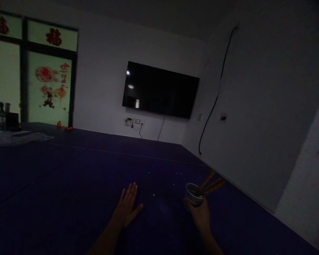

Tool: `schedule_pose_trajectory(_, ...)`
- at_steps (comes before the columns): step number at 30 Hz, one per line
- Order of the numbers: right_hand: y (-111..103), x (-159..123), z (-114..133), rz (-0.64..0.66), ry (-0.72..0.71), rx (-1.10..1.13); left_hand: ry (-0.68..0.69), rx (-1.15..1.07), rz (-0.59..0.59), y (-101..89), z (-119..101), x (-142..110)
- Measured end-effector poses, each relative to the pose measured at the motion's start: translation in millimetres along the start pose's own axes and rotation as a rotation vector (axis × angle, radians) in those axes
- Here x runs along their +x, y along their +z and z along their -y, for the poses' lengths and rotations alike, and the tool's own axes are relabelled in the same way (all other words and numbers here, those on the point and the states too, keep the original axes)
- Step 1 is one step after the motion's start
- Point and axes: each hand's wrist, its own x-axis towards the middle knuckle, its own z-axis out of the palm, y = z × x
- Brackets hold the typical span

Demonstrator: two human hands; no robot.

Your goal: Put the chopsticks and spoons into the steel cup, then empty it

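Observation:
My left hand [127, 207] lies flat on the dark blue table [77, 209], fingers stretched out and thumb apart. To its right, my right hand [201, 215] is wrapped round a grey cup [191, 194] with a pale rim. Several long brown sticks [211, 185] stand in the cup and lean out to the right; the dim light hides what kind they are. A few small white bits [153, 194] lie scattered on the table between and beyond my hands.
Along the right runs a grey wall [260, 117] with a hanging black cable [216, 99]. A television [161, 90] hangs on the far wall. At the far left are crumpled clear plastic [18, 137], a dark object [12, 121] and small orange items [59, 124] near glass doors.

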Motion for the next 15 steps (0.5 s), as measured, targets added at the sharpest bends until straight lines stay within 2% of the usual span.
schedule_pose_trajectory(5,-0.7,1.5,-9.8,0.000,0.011,0.010,0.013,0.015,-0.024,1.7,1.2,-1.1)
schedule_pose_trajectory(10,-0.6,-1.0,-8.4,0.008,-0.003,0.039,0.006,0.055,-0.065,3.7,2.2,-1.9)
schedule_pose_trajectory(15,-1.1,-3.2,-2.3,-0.005,0.042,0.067,0.009,0.047,-0.132,-6.0,-1.1,-3.2)
